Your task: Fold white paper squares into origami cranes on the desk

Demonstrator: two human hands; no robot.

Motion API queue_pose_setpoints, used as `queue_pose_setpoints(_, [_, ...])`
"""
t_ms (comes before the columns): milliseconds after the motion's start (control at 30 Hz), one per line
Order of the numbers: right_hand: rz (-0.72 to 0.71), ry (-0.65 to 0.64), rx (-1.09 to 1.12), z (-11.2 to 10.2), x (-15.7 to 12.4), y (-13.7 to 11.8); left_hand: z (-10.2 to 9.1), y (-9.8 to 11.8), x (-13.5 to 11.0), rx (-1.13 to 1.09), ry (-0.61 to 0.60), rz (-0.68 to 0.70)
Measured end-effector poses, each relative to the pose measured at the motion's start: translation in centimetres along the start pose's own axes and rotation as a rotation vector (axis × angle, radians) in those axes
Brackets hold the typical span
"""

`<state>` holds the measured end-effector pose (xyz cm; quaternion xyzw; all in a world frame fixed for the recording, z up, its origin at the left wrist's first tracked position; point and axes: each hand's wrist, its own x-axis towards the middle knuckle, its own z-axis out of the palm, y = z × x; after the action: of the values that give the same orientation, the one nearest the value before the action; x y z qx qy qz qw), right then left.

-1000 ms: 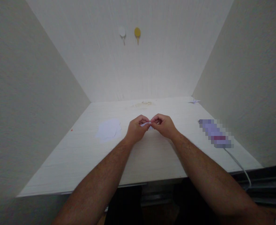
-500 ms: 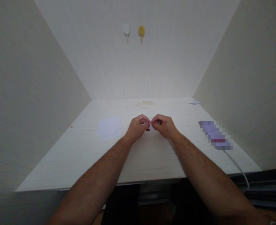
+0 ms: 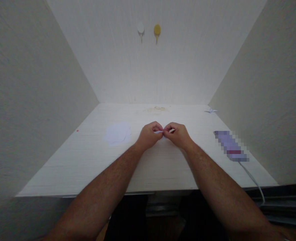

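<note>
On wht table [image 3: 160, 167] | L hand [image 3: 148, 135] & R hand [image 3: 179, 134] pinching paper [image 3: 158, 132] | back wall [image 3: 183, 67] w/ 2 hooks [image 3: 157, 29]

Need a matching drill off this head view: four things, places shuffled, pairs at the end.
Things
1. yellow hook
2. paper sheets
3. mostly hidden paper
4. small folded paper

Places
A. near the far right corner of the table
B. pinched between the fingertips of the left hand and right hand
C. on the back wall, beside a white hook
D. on the table, left of both hands

Pairs: 1-C, 2-D, 3-B, 4-A
</note>
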<state>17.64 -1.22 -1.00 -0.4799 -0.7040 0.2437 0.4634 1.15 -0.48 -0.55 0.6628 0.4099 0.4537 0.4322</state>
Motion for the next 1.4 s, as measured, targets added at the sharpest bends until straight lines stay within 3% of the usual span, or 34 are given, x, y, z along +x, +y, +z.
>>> queue_pose_setpoints(100, [-0.081, 0.007, -0.077, -0.27, 0.09, 0.05, -0.12, 0.16, 0.0, 0.054, 0.01, -0.004])
queue_pose_setpoints(300, [-0.139, -0.12, -0.186, -0.71, -0.01, 0.09, -0.45, 0.11, -0.08, 0.226, -0.038, 0.031])
queue_pose_setpoints(467, [-0.137, -0.076, -0.343, -0.36, -0.27, -0.43, -0.41, -0.16, 0.13, 0.076, -0.037, -0.083])
queue_pose_setpoints(633, [-0.278, -0.037, -0.481, -0.04, -0.37, -0.62, -0.17, -0.18, 0.27, -0.082, 0.018, -0.183])
queue_pose_setpoints(833, [-0.411, -0.082, -0.459, -0.42, -0.25, -0.24, -0.19, 0.2, 0.15, -0.18, 0.045, -0.235])
queue_pose_setpoints(1167, [-0.516, -0.079, -0.483, -0.48, -0.35, 0.3, -0.66, 0.69, 0.46, -0.236, 0.071, -0.323])
queue_pose_setpoints(1300, [-0.479, -0.076, -0.374, -0.39, -0.38, 0.29, -0.74, 0.5, 0.52, -0.288, 0.071, -0.319])
queue_pose_setpoints(1400, [-0.319, 0.029, -0.123, -0.3, -0.09, 0.29, -0.77, 0.42, 0.53, -0.25, 0.08, -0.271])
